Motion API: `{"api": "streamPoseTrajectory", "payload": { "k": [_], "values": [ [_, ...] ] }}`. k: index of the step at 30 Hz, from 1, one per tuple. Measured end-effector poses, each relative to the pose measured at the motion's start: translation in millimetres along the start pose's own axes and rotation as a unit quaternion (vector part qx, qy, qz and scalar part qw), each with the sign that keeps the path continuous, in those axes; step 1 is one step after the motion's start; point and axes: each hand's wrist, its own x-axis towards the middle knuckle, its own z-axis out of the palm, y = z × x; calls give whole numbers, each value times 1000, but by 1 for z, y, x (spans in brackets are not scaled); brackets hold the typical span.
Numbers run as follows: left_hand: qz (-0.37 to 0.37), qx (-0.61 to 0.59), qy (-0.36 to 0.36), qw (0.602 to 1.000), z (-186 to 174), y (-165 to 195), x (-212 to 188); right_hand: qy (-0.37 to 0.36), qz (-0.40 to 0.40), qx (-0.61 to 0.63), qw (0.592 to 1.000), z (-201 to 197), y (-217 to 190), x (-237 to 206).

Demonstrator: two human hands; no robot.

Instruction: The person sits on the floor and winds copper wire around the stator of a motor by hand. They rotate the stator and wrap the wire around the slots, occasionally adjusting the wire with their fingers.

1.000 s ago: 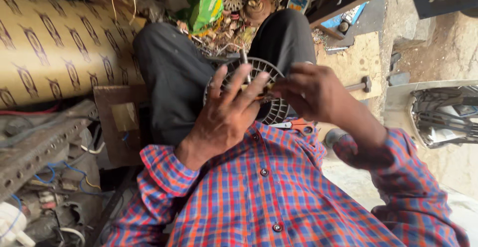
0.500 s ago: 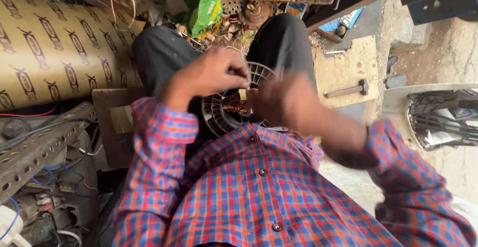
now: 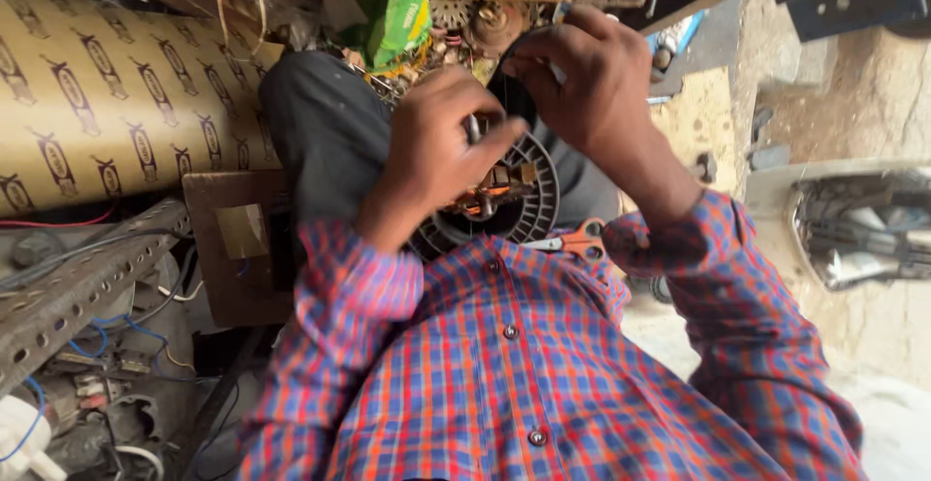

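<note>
A round black slotted motor housing [image 3: 524, 211] with copper windings [image 3: 493, 193] inside rests on my lap, against my dark trousers. My left hand [image 3: 436, 146] is closed over its upper edge, fingers pinching a thin grey rod-like part [image 3: 473, 128]. My right hand [image 3: 587, 74] is raised just above and to the right, fingers curled round a small dark piece that I cannot make out. Both sleeves are red and blue check. Orange-handled scissors [image 3: 580, 241] lie beside the housing by my right forearm.
A yellow patterned roll [image 3: 107, 103] lies at left. A brown board [image 3: 228, 248] and a perforated metal angle bar [image 3: 73, 292] with loose wires sit lower left. Scrap parts and a green packet [image 3: 402, 25] fill the top. A metal casing [image 3: 858, 234] stands at right.
Both hands have risen from flat on the housing to its upper edge. The left hand now pinches a thin rod; the right hand has lifted clear, curled round a small piece.
</note>
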Motion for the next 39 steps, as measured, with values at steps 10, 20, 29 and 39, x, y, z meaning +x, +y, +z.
{"api": "streamPoseTrajectory", "payload": {
  "k": [10,20,29,39],
  "values": [
    [148,-12,48,988,-14,32,-48,-198,9,-109,974,-74,-88,-14],
    [-23,-50,-135,989,-6,-12,16,-29,-144,-129,981,-17,-22,2],
    [200,80,54,975,-13,33,-56,-140,30,-137,980,-68,-71,-17],
    [-9,-52,-185,981,-10,-7,21,-47,-133,-100,985,-17,-25,-3]
  ]
}}
